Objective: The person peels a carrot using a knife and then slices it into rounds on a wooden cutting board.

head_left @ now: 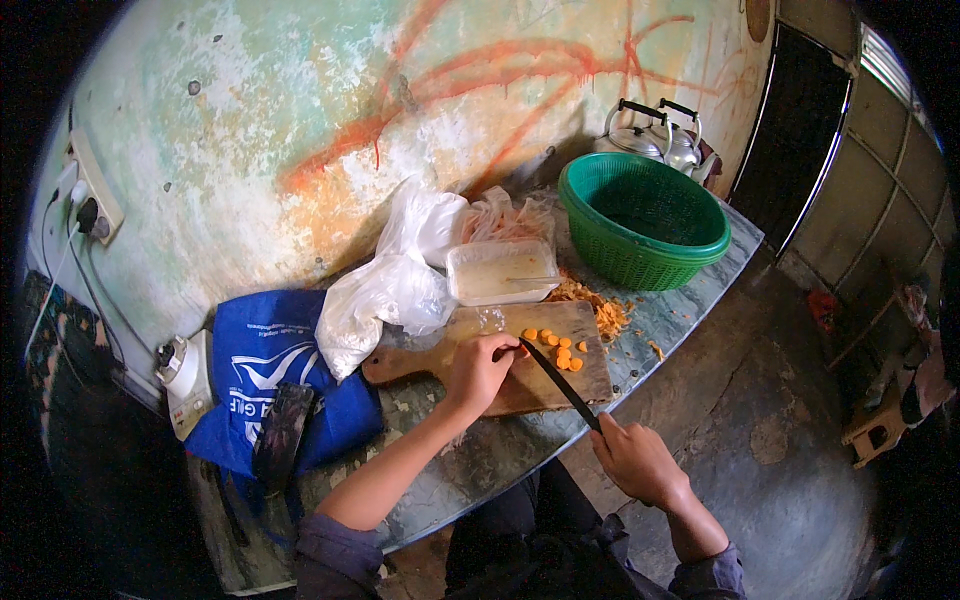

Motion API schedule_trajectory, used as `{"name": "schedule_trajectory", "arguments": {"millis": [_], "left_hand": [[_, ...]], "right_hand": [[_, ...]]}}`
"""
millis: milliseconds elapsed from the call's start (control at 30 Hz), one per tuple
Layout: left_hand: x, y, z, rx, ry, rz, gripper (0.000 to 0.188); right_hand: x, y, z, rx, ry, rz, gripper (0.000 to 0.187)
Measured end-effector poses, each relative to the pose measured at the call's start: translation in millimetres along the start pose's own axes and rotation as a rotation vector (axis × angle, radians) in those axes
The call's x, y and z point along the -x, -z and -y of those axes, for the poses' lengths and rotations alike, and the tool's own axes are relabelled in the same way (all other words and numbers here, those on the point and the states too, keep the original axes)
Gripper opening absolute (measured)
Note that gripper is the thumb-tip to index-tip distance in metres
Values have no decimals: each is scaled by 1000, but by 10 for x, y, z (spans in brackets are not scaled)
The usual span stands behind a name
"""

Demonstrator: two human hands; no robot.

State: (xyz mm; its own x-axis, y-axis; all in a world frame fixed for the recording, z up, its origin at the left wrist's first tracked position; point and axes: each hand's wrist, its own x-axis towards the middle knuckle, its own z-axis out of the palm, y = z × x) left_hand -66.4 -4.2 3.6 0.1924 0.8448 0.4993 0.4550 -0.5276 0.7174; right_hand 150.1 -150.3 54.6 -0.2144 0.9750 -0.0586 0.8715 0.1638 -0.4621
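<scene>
A wooden cutting board (pixel 535 396) with a handle pointing left lies on the table in front of me. My left hand (pixel 478 374) is over its middle, fingers pinched on a carrot piece (pixel 524 349) that is mostly hidden behind the fingertips. In my right hand (pixel 638 462), closed round the handle, is a dark-bladed knife (pixel 567 390). The blade slants up and left across the board, its tip end beside my left fingertips. Several round carrot slices (pixel 563 352) lie loose on the board, just right of the blade.
Orange peelings (pixel 608 318) are heaped behind the board, near a white tray (pixel 472 275) and white plastic bags (pixel 395 295). A green basket (pixel 640 262) stands far right, before metal kettles (pixel 632 142). On the left are a blue bag (pixel 270 345) and a white appliance (pixel 185 375).
</scene>
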Motion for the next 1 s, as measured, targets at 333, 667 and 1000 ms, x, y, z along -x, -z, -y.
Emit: {"name": "schedule_trajectory", "arguments": {"millis": [333, 667, 1000], "left_hand": [[-21, 82, -13, -200, -120, 55, 12], [-72, 79, 55, -153, -244, 50, 8], [-78, 127, -51, -225, -248, 109, 7]], "right_hand": [[44, 160, -42, 31, -57, 82, 24], [6, 91, -138, -9, -19, 29, 23], [-123, 153, -219, 32, -11, 58, 35]]}}
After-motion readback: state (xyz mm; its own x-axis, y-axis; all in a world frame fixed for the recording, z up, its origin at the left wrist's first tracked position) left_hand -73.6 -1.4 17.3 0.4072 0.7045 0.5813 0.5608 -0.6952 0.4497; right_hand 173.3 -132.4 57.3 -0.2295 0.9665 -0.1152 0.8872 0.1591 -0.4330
